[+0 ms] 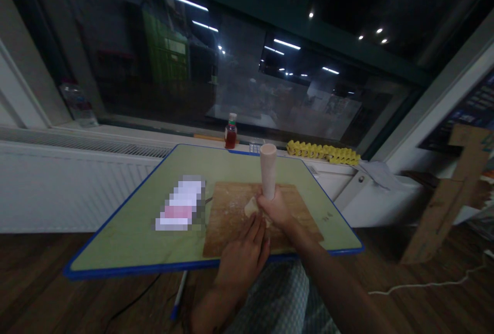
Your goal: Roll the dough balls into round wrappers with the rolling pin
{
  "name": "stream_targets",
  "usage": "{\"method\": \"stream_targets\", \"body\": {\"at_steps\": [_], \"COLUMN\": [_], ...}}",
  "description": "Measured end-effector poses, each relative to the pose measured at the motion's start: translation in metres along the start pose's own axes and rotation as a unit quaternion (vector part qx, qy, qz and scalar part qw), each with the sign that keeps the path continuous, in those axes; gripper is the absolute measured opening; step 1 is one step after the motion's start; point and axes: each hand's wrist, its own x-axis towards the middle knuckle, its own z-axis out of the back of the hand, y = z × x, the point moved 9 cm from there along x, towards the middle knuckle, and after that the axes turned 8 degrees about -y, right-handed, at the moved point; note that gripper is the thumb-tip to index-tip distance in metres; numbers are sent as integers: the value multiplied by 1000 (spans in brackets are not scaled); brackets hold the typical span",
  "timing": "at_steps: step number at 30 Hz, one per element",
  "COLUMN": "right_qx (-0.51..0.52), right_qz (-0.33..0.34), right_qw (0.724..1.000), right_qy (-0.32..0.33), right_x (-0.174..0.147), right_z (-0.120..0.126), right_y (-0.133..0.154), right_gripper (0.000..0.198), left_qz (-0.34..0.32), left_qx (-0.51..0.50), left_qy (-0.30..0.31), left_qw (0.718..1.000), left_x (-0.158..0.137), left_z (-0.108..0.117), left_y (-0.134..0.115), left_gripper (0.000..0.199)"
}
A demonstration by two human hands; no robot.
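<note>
My right hand is closed around the lower part of a pale wooden rolling pin, whose thick round end points up and away from me. Beside it my left hand stretches its fingers forward, fingertips touching or just at the near edge of a small flat piece of pale dough. Whether the left fingers press on the dough is unclear. Both hands are over a wooden cutting board with traces of flour. The rolling pin's lower end is hidden by my right hand.
The board lies on a green table with a blue rim. A pixelated bright phone-like object is left of the board. A red sauce bottle and yellow egg cartons stand on the windowsill behind. A cardboard piece is right.
</note>
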Motion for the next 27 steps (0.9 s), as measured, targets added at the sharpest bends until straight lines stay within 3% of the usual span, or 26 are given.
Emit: {"method": "stream_targets", "body": {"at_steps": [5,7,10,12,16,20,22,27], "right_qx": [-153,-149,-32,64,203,278,257,78], "right_qz": [100,97,-1,-42,-61,-28,-18,-38], "right_qw": [978,982,997,989,972,955,962,995], "right_qy": [105,67,-77,-127,-102,-102,-94,-41], "right_x": [-11,-7,5,10,15,9,3,-13], "right_z": [-35,-33,-7,4,6,21,25,15], "right_y": [14,14,0,-8,-5,10,16,15], "right_gripper": [9,12,18,21,28,34,32,20], "left_qz": [32,31,-1,-13,-14,-17,-13,-9], "left_qx": [-13,-14,-6,1,-10,-21,-12,-5], "left_qy": [74,77,36,16,-4,-34,-37,-30], "left_qw": [997,996,999,1000,1000,999,999,999], "left_x": [3,4,6,6,4,2,2,2], "left_z": [-7,-8,-6,-7,-9,-3,-2,-2], "left_y": [4,6,6,7,10,9,9,10], "left_gripper": [32,33,37,39,39,38,38,40]}}
